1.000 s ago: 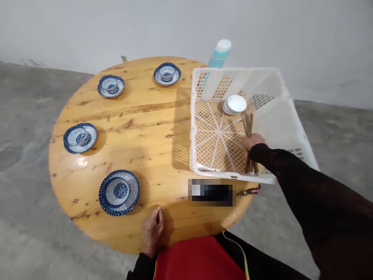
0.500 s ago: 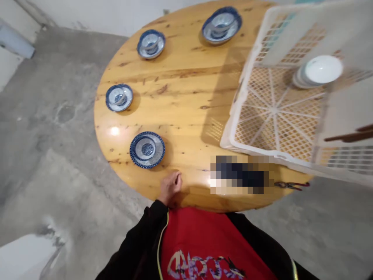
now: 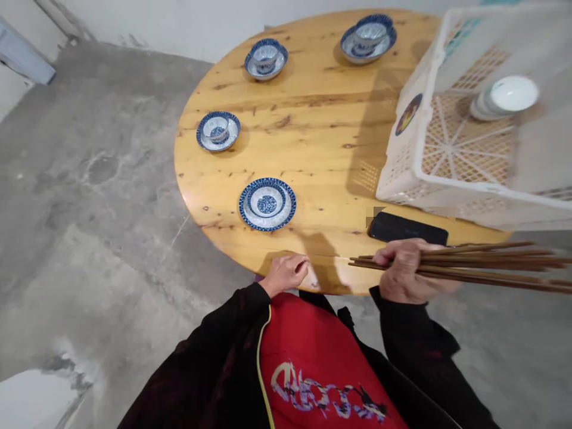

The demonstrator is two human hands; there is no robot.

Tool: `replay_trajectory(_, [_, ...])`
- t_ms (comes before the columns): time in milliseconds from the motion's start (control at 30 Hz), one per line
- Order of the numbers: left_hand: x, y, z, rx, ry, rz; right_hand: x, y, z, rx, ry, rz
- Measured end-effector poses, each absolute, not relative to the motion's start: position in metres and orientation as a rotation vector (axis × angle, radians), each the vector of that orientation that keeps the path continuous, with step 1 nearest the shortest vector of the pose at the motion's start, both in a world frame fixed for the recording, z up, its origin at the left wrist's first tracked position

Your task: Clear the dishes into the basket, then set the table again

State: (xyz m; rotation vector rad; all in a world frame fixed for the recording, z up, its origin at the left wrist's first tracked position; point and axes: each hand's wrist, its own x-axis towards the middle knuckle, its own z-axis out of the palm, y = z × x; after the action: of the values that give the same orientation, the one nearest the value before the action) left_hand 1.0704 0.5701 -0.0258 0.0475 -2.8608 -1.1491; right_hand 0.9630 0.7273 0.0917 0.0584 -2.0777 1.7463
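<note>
My right hand (image 3: 409, 271) is closed round a bundle of brown wooden chopsticks (image 3: 496, 262), held above the table's near edge with most of their length sticking out to the right. Resting at the table's near edge, my left hand (image 3: 286, 274) has its fingers curled in with nothing seen in them. Beyond it sits a blue-and-white plate (image 3: 289, 205) with a matching bowl (image 3: 267, 204) on it. A black phone (image 3: 406, 228) lies flat just past my right hand.
More plate-and-bowl settings stand along the table's rim: one at left (image 3: 218, 131), one farther back (image 3: 266, 59), one at the far side (image 3: 369, 39). A white plastic crate (image 3: 402, 173) takes up the right side, with stacked white bowls (image 3: 504, 98) inside.
My right hand has come into view from the right, holding the chopsticks over the table's near edge. My left hand stays curled at the edge. The view has shifted.
</note>
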Motion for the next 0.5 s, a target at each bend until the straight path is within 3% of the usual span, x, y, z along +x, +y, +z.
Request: replay_trajectory(500, [1.097, 0.547, 0.014, 0.233, -2.807, -1.246, 0.993, 0.71, -0.013, 0.266, -2.406, 1.887])
